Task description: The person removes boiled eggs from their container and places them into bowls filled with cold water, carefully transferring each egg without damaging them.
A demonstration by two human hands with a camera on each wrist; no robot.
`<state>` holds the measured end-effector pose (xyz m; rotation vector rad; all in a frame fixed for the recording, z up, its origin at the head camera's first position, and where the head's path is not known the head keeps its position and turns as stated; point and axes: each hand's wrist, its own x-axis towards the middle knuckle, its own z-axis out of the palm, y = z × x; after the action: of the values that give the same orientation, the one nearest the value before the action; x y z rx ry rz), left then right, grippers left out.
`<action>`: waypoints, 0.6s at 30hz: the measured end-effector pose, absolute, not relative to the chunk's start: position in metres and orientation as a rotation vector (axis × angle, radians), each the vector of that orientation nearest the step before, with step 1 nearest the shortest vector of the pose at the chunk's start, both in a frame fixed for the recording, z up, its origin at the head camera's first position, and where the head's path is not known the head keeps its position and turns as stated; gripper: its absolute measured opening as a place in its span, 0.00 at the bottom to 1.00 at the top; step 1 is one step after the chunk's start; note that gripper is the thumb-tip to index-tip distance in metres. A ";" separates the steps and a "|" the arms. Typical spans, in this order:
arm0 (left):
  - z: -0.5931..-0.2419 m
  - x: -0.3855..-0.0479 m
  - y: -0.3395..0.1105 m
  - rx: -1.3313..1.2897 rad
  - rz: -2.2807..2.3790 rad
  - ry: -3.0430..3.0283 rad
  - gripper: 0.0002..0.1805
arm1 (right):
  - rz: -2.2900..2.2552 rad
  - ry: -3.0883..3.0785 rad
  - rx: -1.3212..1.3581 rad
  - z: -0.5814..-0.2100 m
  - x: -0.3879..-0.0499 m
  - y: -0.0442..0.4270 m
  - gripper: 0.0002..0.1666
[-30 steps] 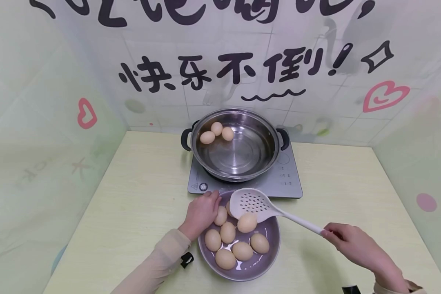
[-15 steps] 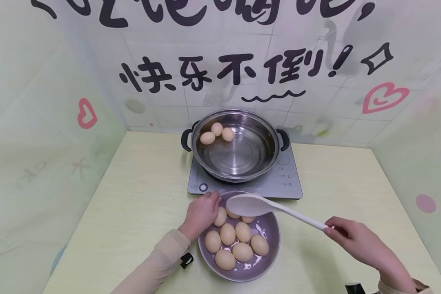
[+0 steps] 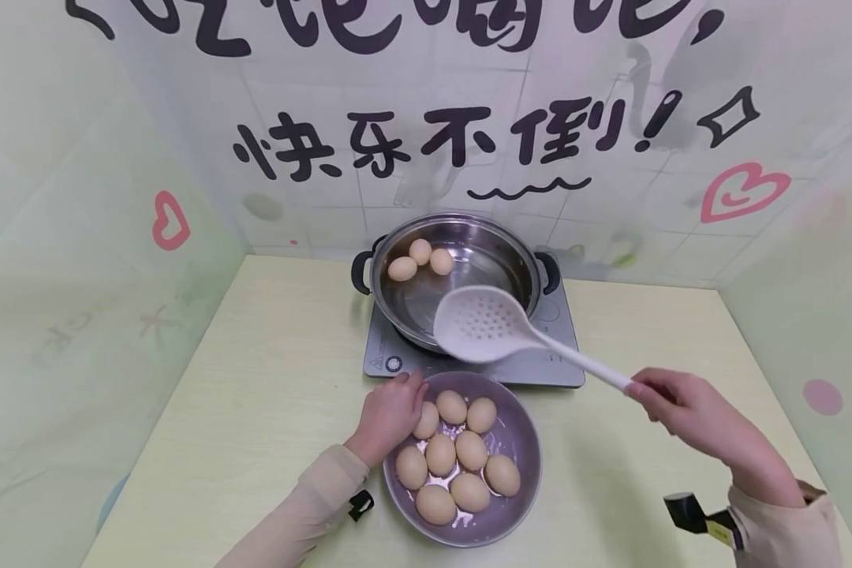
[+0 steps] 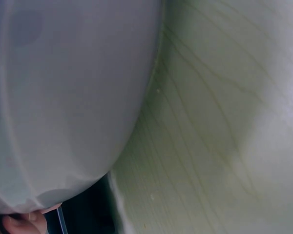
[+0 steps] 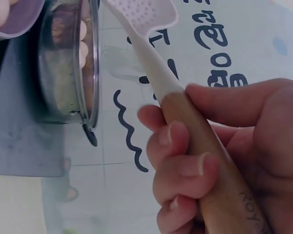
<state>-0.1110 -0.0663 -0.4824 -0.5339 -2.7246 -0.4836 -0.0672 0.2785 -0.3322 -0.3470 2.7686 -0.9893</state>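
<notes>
My right hand [image 3: 689, 406] grips the handle of a white slotted spoon [image 3: 479, 323]. In the right wrist view the fingers curl round its wooden handle [image 5: 200, 151]. The spoon's perforated head is raised over the near edge of a steel pot [image 3: 390, 304], with no egg visible on it. At the left rim of a purple-grey bowl [image 3: 518, 505], my left hand [image 3: 386, 414] holds on with bent fingers. Several brown eggs [image 3: 440, 455] lie in the bowl. Three eggs [image 3: 420, 252] sit at the pot's left side.
The pot stands on a grey induction cooker [image 3: 539, 367], its black handles [image 3: 360, 272] sticking out left and right. The bowl is just in front of the cooker on the pale wooden table [image 3: 277, 355]. A printed curtain [image 3: 312, 221] closes off the back and sides.
The slotted spoon has tipped one egg among the others in the bowl, then risen away toward the pot. My left hand stays on the bowl's rim.
</notes>
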 end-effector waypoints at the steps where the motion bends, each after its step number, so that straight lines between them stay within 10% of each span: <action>1: -0.482 -0.111 -0.066 -0.531 -0.484 -2.728 0.07 | -0.985 2.794 -0.322 -0.330 -0.072 0.276 0.10; 18: -0.481 -0.111 -0.066 -0.531 -0.484 -2.751 0.07 | -0.956 3.045 -0.078 -0.344 -0.141 0.226 0.13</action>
<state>-0.1106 -0.0664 -0.4814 -0.5311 -2.7506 -0.4838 -0.1415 0.2256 -0.3441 -0.0785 3.0445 -0.9560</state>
